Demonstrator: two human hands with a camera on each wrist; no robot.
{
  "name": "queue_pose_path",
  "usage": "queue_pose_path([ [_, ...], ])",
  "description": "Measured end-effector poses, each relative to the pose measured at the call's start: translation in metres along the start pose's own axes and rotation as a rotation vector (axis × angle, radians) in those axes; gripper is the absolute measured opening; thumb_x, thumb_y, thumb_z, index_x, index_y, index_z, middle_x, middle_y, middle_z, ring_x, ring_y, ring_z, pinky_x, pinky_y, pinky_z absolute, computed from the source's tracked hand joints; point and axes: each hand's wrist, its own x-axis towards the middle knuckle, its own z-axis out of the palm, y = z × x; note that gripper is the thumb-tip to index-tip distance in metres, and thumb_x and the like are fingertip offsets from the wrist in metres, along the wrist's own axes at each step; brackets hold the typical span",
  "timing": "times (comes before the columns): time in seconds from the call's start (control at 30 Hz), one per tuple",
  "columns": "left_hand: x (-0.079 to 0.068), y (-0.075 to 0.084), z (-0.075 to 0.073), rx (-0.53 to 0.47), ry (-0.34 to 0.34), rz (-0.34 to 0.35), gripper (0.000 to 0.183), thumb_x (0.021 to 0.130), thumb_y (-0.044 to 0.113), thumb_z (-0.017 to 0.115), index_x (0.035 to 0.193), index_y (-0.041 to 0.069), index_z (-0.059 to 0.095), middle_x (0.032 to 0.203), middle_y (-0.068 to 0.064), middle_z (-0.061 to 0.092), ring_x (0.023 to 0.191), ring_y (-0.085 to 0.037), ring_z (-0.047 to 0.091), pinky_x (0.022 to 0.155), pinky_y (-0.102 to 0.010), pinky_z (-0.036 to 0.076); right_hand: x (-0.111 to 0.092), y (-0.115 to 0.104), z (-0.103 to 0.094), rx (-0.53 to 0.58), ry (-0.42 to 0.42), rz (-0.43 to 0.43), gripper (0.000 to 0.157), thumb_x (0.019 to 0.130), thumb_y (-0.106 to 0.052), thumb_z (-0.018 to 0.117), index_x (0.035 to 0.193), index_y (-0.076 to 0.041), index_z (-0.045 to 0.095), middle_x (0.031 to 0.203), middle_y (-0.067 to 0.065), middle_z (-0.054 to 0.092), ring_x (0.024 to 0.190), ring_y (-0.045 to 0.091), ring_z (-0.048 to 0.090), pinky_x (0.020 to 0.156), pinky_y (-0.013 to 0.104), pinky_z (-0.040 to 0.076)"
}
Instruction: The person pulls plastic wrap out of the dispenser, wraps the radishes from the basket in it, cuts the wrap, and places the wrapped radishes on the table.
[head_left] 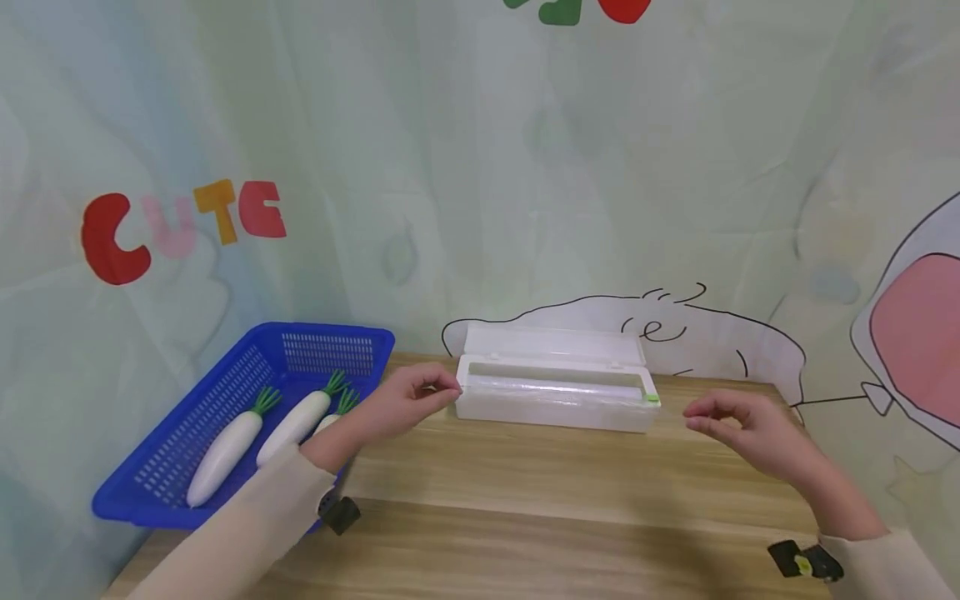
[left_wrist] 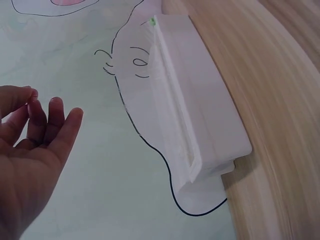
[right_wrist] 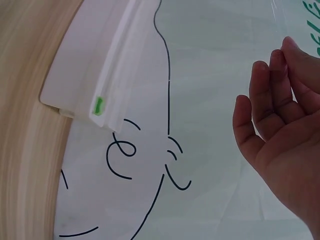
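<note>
A white cling film box (head_left: pixel 555 412) stands on the table with its lid (head_left: pixel 555 343) raised. Inside lies a roll of clear film (head_left: pixel 555 387), and a green slider (head_left: pixel 651 398) sits at the right end of the rim. My left hand (head_left: pixel 408 400), by the box's left end, pinches thumb against forefinger. Off the right end, my right hand (head_left: pixel 750 429) pinches likewise in the air. Faint shiny streaks of cling film (right_wrist: pixel 274 9) show near the right fingertips. The film is so clear that its span between the hands is hard to make out.
At the left a blue plastic basket (head_left: pixel 120 500) holds white radishes (head_left: pixel 225 457) with green tops. A printed cloth (head_left: pixel 480 167) hangs right behind the wooden table (head_left: pixel 555 500). Bare wood lies in front of the box.
</note>
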Motion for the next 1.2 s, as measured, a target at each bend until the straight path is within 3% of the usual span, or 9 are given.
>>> queue_pose_path([
  [0.2, -0.018, -0.007, 0.013, 0.008, -0.058, -0.035, 0.012, 0.096, 0.01, 0.058, 0.101, 0.003, 0.065, 0.093, -0.007, 0.063, 0.087, -0.018, 0.055, 0.077, -0.024, 0.05, -0.017, 0.012, 0.013, 0.098, -0.035, -0.147, 0.02, 0.085, 0.003, 0.067, 0.087, -0.018, 0.068, 0.082, -0.01, 0.063, 0.075, 0.004, 0.056, 0.063, 0.022, 0.047],
  [0.47, -0.036, -0.024, 0.028, -0.006, -0.091, -0.071, 0.007, 0.094, 0.009, 0.06, 0.096, 0.003, 0.063, 0.088, -0.002, 0.061, 0.084, -0.014, 0.055, 0.075, -0.023, 0.05, -0.035, 0.025, 0.038, 0.248, -0.132, -0.222, 0.023, 0.084, 0.003, 0.068, 0.088, -0.02, 0.067, 0.086, -0.007, 0.062, 0.077, 0.005, 0.057, 0.063, 0.023, 0.049],
  [0.67, -0.048, -0.043, 0.039, -0.081, -0.139, 0.039, 0.005, 0.093, 0.003, 0.06, 0.091, -0.001, 0.062, 0.087, -0.004, 0.061, 0.084, -0.006, 0.056, 0.077, -0.024, 0.052, -0.044, 0.033, 0.052, 0.299, -0.239, -0.206, 0.018, 0.088, -0.003, 0.066, 0.09, -0.02, 0.068, 0.086, -0.004, 0.062, 0.078, 0.004, 0.057, 0.066, 0.023, 0.049],
  [0.8, -0.055, -0.054, 0.046, -0.095, -0.143, 0.114, 0.004, 0.091, 0.0, 0.061, 0.088, 0.001, 0.062, 0.086, -0.005, 0.06, 0.085, -0.004, 0.056, 0.08, -0.025, 0.052, -0.047, 0.037, 0.06, 0.311, -0.259, -0.204, 0.017, 0.088, -0.002, 0.066, 0.09, -0.019, 0.069, 0.086, -0.005, 0.064, 0.079, 0.004, 0.058, 0.066, 0.023, 0.049],
  [1.0, -0.064, -0.067, 0.058, -0.064, -0.133, 0.103, 0.005, 0.09, 0.003, 0.062, 0.086, 0.006, 0.064, 0.085, 0.001, 0.061, 0.089, -0.007, 0.059, 0.086, -0.028, 0.051, -0.049, 0.046, 0.072, 0.282, -0.28, -0.198, 0.016, 0.088, -0.004, 0.066, 0.09, -0.02, 0.069, 0.085, -0.006, 0.065, 0.079, 0.002, 0.057, 0.065, 0.023, 0.048],
  [1.2, -0.07, -0.08, 0.066, 0.019, -0.148, 0.112, 0.004, 0.088, 0.005, 0.065, 0.085, 0.006, 0.064, 0.087, -0.001, 0.063, 0.089, -0.006, 0.057, 0.086, -0.035, 0.051, -0.048, 0.055, 0.087, 0.302, -0.293, -0.23, 0.011, 0.084, -0.001, 0.068, 0.087, -0.012, 0.07, 0.085, -0.005, 0.067, 0.079, -0.001, 0.056, 0.062, 0.022, 0.047],
])
